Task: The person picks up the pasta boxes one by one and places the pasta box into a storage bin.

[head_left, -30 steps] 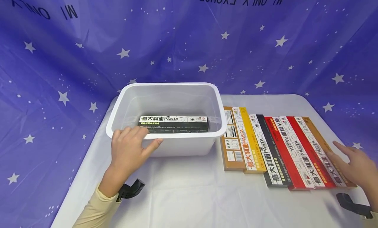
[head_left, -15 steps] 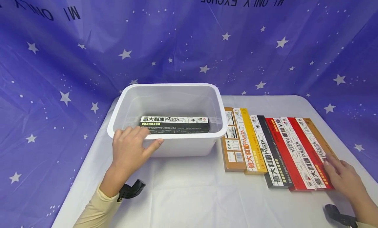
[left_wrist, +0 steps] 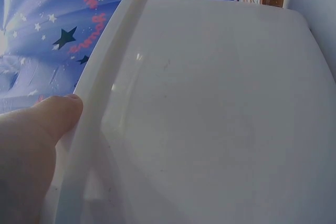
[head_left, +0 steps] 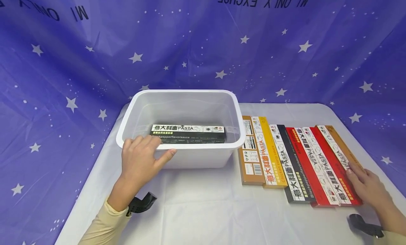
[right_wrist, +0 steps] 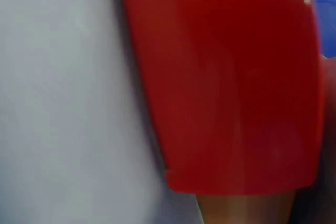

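My left hand (head_left: pixel 139 158) grips the near rim of a white plastic bin (head_left: pixel 193 157), fingers over the rim and thumb outside; the left wrist view shows the thumb (left_wrist: pixel 60 114) against that rim. Inside the bin lies a black pepper pasta box (head_left: pixel 190 135). At the far right, my right hand (head_left: pixel 369 187) holds the near part of a brown pasta box (head_left: pixel 340 142), thumb on its left side, other fingers partly hidden. Beside it lies a red pasta box (head_left: pixel 331 160), whose red end (right_wrist: pixel 226 87) fills much of the right wrist view.
Left of the held box, more pasta boxes lie in a row: another red one (head_left: pixel 295 142), a black one (head_left: pixel 299 174), a yellow one (head_left: pixel 276 160) and a brown one (head_left: pixel 252 167) beside the bin. A purple star-printed cloth (head_left: pixel 203 44) hangs behind the white table (head_left: pixel 196 209).
My right hand has come in from the right and taken hold of the brown box, which now sits slightly shifted over the red one. My left hand has stayed on the bin's rim.
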Demonstrator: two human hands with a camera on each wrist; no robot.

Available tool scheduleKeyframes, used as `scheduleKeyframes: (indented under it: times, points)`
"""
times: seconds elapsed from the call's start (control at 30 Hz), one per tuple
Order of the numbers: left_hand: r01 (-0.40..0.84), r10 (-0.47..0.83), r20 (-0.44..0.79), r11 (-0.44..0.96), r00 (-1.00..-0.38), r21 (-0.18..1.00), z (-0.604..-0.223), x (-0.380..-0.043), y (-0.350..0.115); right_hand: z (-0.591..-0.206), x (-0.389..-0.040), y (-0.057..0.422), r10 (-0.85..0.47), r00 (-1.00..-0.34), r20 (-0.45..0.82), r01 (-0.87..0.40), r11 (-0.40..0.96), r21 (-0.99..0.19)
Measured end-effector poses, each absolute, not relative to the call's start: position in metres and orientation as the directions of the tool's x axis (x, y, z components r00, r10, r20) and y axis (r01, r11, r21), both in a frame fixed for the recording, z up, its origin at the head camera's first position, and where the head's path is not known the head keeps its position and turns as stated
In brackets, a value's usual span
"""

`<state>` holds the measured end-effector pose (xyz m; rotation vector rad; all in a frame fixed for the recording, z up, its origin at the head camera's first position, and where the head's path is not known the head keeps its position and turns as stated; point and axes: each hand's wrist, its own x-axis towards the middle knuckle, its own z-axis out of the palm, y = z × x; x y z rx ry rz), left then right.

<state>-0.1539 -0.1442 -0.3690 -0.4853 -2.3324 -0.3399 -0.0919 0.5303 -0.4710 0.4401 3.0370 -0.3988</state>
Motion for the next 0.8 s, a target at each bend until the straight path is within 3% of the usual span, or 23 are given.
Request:
scheduleKeyframes:
  times: [0.4, 0.8]
  points:
    - [0.430, 0.243, 0.694, 0.897, -0.678, 0.106, -0.370, -0.153, -0.143, -0.476, -0.104, 0.544, 0.304, -0.951, -0.059, 0.309, 0.938, -0.154]
    - [0.424, 0.242, 0.701, 0.901, -0.671, 0.095, -0.369, -0.154, -0.144, -0.476, -0.109, 0.539, 0.351, -0.936, -0.041, 0.353, 0.924, -0.144]
